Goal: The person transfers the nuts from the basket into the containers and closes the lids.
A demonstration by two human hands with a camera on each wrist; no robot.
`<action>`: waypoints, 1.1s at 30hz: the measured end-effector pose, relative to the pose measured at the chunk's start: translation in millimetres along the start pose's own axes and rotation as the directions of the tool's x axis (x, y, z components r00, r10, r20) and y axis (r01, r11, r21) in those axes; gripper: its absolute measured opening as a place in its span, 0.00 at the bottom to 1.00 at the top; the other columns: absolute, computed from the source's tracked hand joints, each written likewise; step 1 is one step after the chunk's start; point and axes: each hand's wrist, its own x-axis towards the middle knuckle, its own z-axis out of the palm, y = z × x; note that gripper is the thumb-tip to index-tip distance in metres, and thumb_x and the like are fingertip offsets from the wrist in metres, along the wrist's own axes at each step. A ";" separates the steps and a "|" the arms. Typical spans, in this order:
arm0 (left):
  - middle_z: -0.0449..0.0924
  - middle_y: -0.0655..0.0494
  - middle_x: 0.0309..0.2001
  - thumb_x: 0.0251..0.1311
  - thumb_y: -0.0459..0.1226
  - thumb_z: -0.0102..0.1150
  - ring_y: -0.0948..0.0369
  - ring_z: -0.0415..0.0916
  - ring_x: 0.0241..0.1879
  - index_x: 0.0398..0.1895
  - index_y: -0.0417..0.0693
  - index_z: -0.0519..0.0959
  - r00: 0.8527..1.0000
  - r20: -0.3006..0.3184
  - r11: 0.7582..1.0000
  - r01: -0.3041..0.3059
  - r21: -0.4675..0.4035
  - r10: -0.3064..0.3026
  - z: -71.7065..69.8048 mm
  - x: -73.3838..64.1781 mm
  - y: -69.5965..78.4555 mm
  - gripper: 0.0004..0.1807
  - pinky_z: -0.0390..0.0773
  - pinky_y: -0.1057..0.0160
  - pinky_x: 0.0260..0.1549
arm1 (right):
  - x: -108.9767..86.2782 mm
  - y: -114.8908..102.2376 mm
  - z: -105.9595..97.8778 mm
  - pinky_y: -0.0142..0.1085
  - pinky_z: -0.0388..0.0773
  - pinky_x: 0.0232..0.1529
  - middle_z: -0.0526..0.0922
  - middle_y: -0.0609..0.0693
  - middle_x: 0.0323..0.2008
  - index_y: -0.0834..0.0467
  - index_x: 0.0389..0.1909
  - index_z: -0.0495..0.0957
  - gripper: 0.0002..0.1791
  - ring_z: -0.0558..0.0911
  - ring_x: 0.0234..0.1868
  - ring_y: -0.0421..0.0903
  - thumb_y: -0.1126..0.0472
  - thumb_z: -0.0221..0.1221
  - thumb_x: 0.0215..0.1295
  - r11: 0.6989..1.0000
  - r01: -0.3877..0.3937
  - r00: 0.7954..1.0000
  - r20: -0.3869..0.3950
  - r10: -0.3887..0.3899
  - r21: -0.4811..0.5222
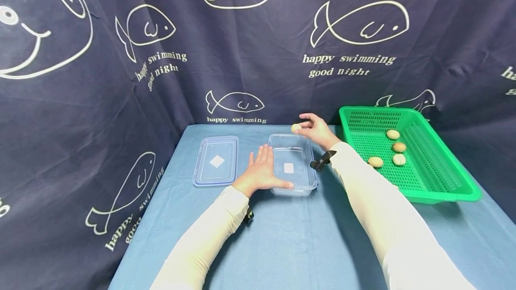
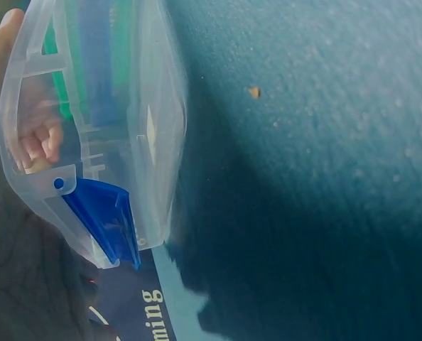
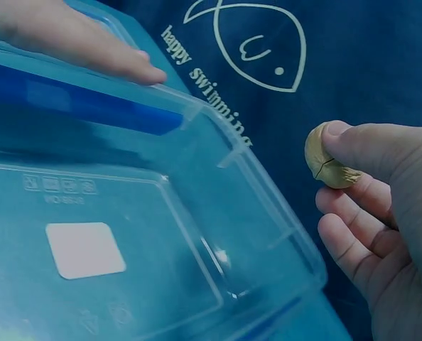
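Observation:
My right hand (image 1: 318,132) pinches a pale tan walnut (image 3: 323,160) between thumb and fingers, just beyond the far edge of a clear plastic container (image 1: 293,188). A crack shows in the walnut's shell in the right wrist view. My left hand (image 1: 261,173) lies along the container's left rim with straight fingers, its thumb reaching over the near rim. A blue side latch (image 2: 104,217) hangs from the container in the left wrist view. Inside the container only a white label (image 3: 86,250) is visible on its floor.
A green perforated basket (image 1: 447,160) stands on the right, holding several walnuts (image 1: 375,162). To the left lies a clear lid (image 1: 235,160) with a blue edge and a white label. A dark printed curtain (image 1: 282,84) hangs behind the blue-covered table (image 1: 278,245).

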 end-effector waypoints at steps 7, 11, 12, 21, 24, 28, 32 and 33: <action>0.32 0.41 0.82 0.35 0.81 0.60 0.50 0.28 0.81 0.81 0.38 0.39 1.000 -0.024 1.000 -0.018 0.006 0.018 -2.8 -5.1 3.0 0.81 0.34 0.41 0.75 | -4.4 5.7 14.2 0.51 0.78 0.54 0.81 0.67 0.57 0.64 0.71 0.65 0.34 0.86 0.44 0.46 0.66 0.66 0.66 1.000 0.000 0.999 0.050 -0.001 0.017; 0.34 0.41 0.82 0.36 0.81 0.59 0.49 0.29 0.81 0.81 0.38 0.40 0.999 -0.028 1.000 -0.020 0.018 0.021 -4.0 -6.0 3.4 0.81 0.35 0.40 0.75 | -6.1 6.4 21.6 0.49 0.79 0.52 0.82 0.66 0.56 0.63 0.70 0.66 0.34 0.85 0.45 0.47 0.65 0.67 0.65 1.000 0.005 0.998 0.058 -0.005 0.013; 0.34 0.41 0.82 0.36 0.81 0.59 0.49 0.29 0.81 0.81 0.37 0.40 0.999 -0.030 1.000 -0.022 0.020 0.023 -4.3 -6.1 3.3 0.80 0.36 0.40 0.74 | -6.1 6.8 23.0 0.46 0.80 0.50 0.82 0.66 0.56 0.63 0.70 0.66 0.33 0.85 0.45 0.48 0.65 0.67 0.65 1.000 0.004 0.999 0.054 -0.005 0.005; 0.34 0.40 0.82 0.37 0.81 0.59 0.50 0.28 0.80 0.81 0.37 0.39 0.999 -0.023 1.000 -0.024 0.003 0.024 -5.8 -6.0 2.6 0.80 0.34 0.40 0.74 | -4.4 13.3 35.9 0.54 0.78 0.56 0.82 0.66 0.56 0.63 0.71 0.65 0.35 0.84 0.53 0.58 0.65 0.68 0.64 0.999 -0.029 0.997 0.068 0.027 0.027; 0.34 0.40 0.81 0.36 0.81 0.59 0.50 0.27 0.80 0.81 0.37 0.39 0.999 -0.027 1.000 -0.027 0.003 0.027 -5.5 -6.0 2.3 0.81 0.34 0.40 0.74 | -3.7 13.9 39.0 0.56 0.77 0.57 0.81 0.67 0.56 0.63 0.71 0.65 0.36 0.83 0.53 0.59 0.65 0.68 0.64 0.999 -0.036 0.996 0.078 0.033 0.041; 0.34 0.39 0.81 0.36 0.81 0.60 0.49 0.27 0.80 0.81 0.37 0.38 0.999 -0.028 1.000 -0.031 -0.007 0.030 -5.8 -6.0 2.3 0.81 0.34 0.40 0.74 | -3.6 14.3 40.6 0.55 0.78 0.56 0.82 0.66 0.56 0.63 0.71 0.65 0.36 0.84 0.52 0.58 0.65 0.68 0.64 0.999 -0.037 0.997 0.075 0.036 0.015; 0.34 0.39 0.81 0.37 0.80 0.60 0.50 0.26 0.80 0.81 0.37 0.38 0.999 -0.022 1.000 -0.025 -0.017 0.024 -5.6 -5.7 2.3 0.81 0.33 0.40 0.74 | -3.9 14.4 41.0 0.49 0.80 0.52 0.82 0.64 0.56 0.62 0.71 0.65 0.37 0.84 0.52 0.57 0.63 0.68 0.64 0.999 -0.036 0.996 0.076 0.037 -0.013; 0.34 0.40 0.81 0.37 0.80 0.60 0.50 0.26 0.80 0.81 0.37 0.38 1.000 -0.021 1.000 -0.023 -0.018 0.022 -5.2 -5.4 2.3 0.81 0.33 0.40 0.74 | -3.7 15.0 41.0 0.49 0.80 0.53 0.82 0.65 0.56 0.62 0.72 0.64 0.37 0.84 0.53 0.57 0.63 0.68 0.64 0.999 -0.035 0.996 0.080 0.035 -0.008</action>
